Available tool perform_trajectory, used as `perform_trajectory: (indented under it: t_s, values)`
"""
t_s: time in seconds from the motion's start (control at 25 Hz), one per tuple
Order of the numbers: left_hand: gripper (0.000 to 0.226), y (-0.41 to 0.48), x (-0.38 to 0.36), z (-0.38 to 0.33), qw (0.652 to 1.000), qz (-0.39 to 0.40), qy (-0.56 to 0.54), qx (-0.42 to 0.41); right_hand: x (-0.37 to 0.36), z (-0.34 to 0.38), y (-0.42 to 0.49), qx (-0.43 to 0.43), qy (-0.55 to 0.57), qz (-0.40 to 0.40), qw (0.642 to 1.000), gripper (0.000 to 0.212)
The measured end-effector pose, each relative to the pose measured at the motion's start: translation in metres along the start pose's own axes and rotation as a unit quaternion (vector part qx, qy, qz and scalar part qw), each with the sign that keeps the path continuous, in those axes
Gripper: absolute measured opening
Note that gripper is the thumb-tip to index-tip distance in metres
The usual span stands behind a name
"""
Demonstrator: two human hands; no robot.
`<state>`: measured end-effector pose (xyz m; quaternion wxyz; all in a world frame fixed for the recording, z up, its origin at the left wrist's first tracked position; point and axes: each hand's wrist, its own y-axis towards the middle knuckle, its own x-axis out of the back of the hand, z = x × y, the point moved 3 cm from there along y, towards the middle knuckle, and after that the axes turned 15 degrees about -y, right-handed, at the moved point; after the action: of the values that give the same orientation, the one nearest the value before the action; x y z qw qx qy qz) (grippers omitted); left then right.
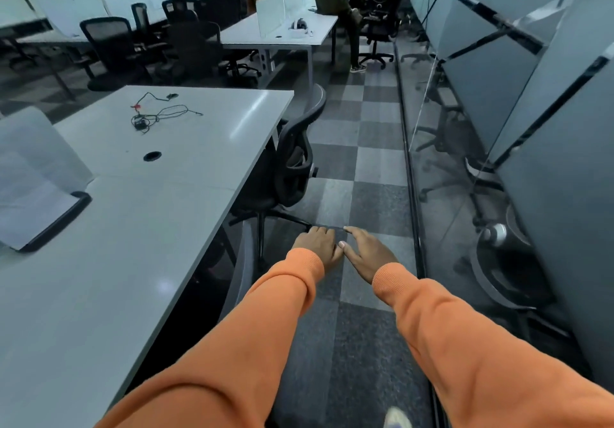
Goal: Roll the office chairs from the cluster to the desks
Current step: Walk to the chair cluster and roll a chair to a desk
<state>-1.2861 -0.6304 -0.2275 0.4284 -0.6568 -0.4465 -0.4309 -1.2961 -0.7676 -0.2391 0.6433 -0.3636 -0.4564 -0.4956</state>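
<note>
A black mesh office chair (294,155) stands tucked against the right edge of the near white desk (186,162), its star base on the carpet. Both my arms in orange sleeves reach forward over the aisle just behind that chair. My left hand (317,245) is palm down with fingers loosely bent and holds nothing. Beside it, my right hand (365,253) is flat with straight fingers, its thumb touching the left hand. A cluster of black chairs (116,49) stands at the back left, and more chairs (378,25) stand at the far end of the aisle.
Glass partition walls (498,102) line the right side of the checkered carpet aisle (368,148). A tangle of cables (156,115) and a divider panel (40,175) sit on the near desk. At the far desk (285,34), one person stands and another sits.
</note>
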Motion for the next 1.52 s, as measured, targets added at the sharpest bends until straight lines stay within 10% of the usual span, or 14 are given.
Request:
perform_trajectory:
  t_s: [1.08, 1.52]
  values:
    - [0.040, 0.600, 0.201, 0.071, 0.985, -0.171, 0.011, -0.032, 0.089, -0.178, 0.622, 0.122, 0.077, -0.018, 0.989, 0.039]
    - [0.050, 0.820, 0.242, 0.175, 0.994, -0.067, 0.002, 0.081, 0.095, -0.181, 0.881, 0.152, 0.059, 0.010, 0.987, 0.041]
